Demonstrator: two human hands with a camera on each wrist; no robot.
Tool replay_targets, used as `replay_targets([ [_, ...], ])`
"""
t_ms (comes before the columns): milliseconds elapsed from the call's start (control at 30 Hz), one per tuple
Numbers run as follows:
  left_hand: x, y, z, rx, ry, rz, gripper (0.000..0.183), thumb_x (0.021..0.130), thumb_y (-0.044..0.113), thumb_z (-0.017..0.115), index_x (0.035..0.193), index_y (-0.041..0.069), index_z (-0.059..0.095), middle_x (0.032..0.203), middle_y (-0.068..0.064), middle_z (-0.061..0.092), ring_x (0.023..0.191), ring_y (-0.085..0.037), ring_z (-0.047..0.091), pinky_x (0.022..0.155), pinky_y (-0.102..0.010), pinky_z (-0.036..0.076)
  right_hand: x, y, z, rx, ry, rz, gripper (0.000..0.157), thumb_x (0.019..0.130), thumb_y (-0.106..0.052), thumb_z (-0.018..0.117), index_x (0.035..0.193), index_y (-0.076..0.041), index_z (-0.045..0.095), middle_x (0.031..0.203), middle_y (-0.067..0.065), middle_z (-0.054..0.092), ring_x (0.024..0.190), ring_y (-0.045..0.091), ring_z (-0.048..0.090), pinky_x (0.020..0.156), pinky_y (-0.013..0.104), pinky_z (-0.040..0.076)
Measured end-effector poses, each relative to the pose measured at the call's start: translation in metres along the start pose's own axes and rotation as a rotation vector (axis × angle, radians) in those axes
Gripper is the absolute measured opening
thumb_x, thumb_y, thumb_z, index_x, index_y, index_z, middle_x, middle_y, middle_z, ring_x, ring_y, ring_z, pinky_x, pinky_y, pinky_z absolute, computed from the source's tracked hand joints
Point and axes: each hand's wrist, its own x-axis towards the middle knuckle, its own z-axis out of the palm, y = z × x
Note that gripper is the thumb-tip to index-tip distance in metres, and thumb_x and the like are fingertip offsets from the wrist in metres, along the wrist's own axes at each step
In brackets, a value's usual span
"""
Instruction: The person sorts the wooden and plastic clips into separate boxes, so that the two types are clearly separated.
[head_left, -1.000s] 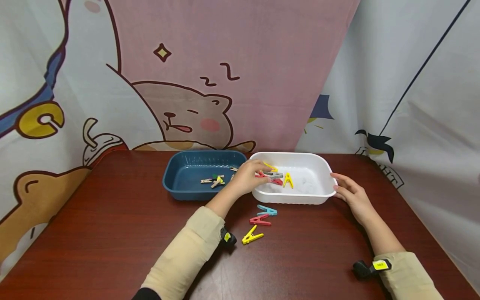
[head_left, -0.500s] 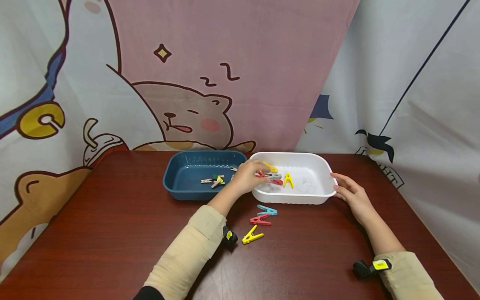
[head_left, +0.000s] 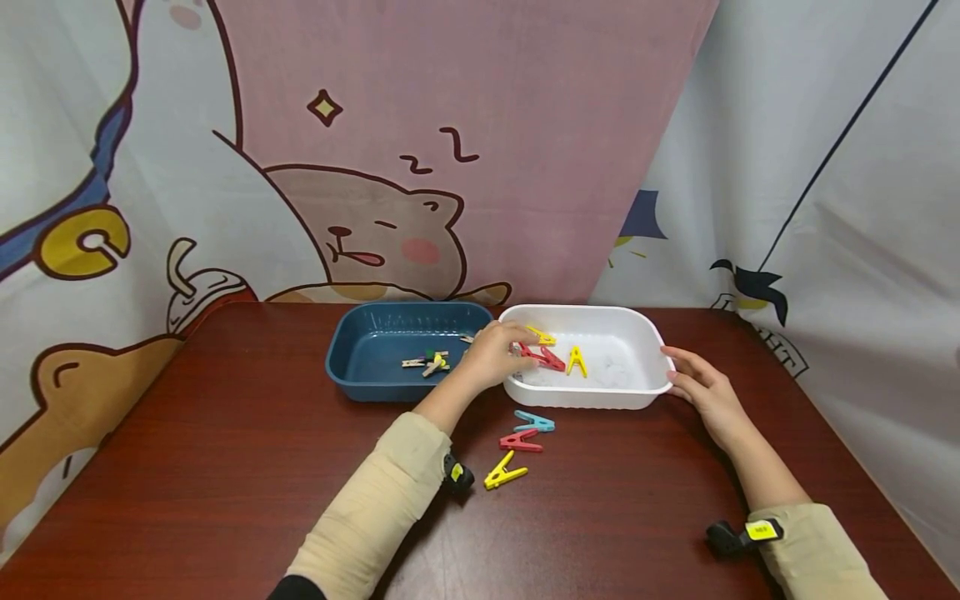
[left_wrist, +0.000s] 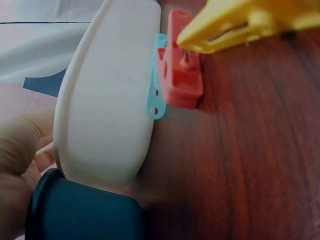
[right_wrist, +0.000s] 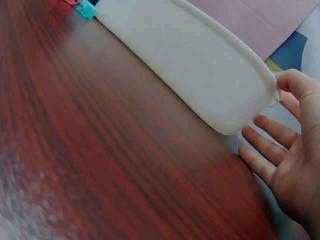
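Observation:
My left hand (head_left: 491, 354) reaches over the left rim of a white tray (head_left: 585, 399), its fingertips beside a red clothespin (head_left: 551, 359). Whether it holds anything is something I cannot tell. Two yellow clothespins lie in the tray, one near the back (head_left: 542, 337) and one standing like an A (head_left: 576, 362). At the tray's right end, my right hand (head_left: 708, 396) touches the rim, fingers relaxed and spread in the right wrist view. On the table in front lie a blue clothespin (head_left: 534, 421), a red clothespin (head_left: 521, 441) and a yellow clothespin (head_left: 505, 471).
A dark blue tray (head_left: 352, 388) stands left of the white one, with several small wooden clothespins (head_left: 435, 363) inside, partly behind my left hand. The brown table (head_left: 247, 467) ends at a printed cloth (head_left: 555, 167) hanging behind it.
A grey clothespin that showed at my left fingertips, over the red one, is out of sight now. The left hand has barely shifted. My right hand stays at the tray's rim.

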Motion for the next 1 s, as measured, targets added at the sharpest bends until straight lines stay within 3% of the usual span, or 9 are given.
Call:
replay_targets([
  [233, -0.007, 0.007, -0.009, -0.067, 0.039, 0.047, 0.033, 0.084, 0.016, 0.076, 0.116, 0.008, 0.071, 0.116, -0.006, 0.065, 0.103, -0.025, 0.05, 0.08, -0.03, 0.042, 0.0, -0.001, 0.001, -0.004, -0.003, 0.002, 0.041, 0.096, -0.009, 0.057, 0.136, -0.001, 0.049, 0.125, -0.008, 0.053, 0.108, 0.002, 0.053, 0.079, 0.017, 0.049],
  [533, -0.029, 0.024, -0.017, -0.061, 0.092, 0.152, 0.033, 0.083, 0.019, 0.077, 0.115, 0.011, 0.071, 0.114, -0.002, 0.065, 0.103, -0.017, 0.05, 0.083, -0.032, 0.042, -0.001, -0.003, 0.001, -0.008, -0.007, -0.006, 0.041, 0.097, -0.009, 0.057, 0.136, 0.0, 0.048, 0.127, -0.007, 0.053, 0.11, 0.001, 0.051, 0.08, 0.017, 0.049],
  [733, -0.05, 0.03, -0.013, -0.05, 0.07, 0.184, 0.036, 0.081, 0.023, 0.078, 0.116, 0.014, 0.072, 0.114, 0.001, 0.066, 0.109, -0.016, 0.051, 0.088, -0.033, 0.043, -0.001, -0.003, 0.0, 0.016, -0.01, -0.02, 0.041, 0.096, -0.007, 0.056, 0.136, 0.001, 0.048, 0.125, -0.007, 0.054, 0.109, 0.002, 0.052, 0.079, 0.018, 0.049],
  [1000, -0.07, 0.027, -0.008, -0.08, 0.007, 0.223, 0.038, 0.08, 0.022, 0.079, 0.115, 0.009, 0.071, 0.111, 0.001, 0.067, 0.103, -0.017, 0.054, 0.084, -0.033, 0.046, -0.001, -0.003, 0.0, 0.015, -0.011, -0.02, 0.041, 0.096, -0.008, 0.057, 0.135, 0.001, 0.049, 0.126, -0.005, 0.054, 0.109, 0.003, 0.053, 0.08, 0.018, 0.049],
])
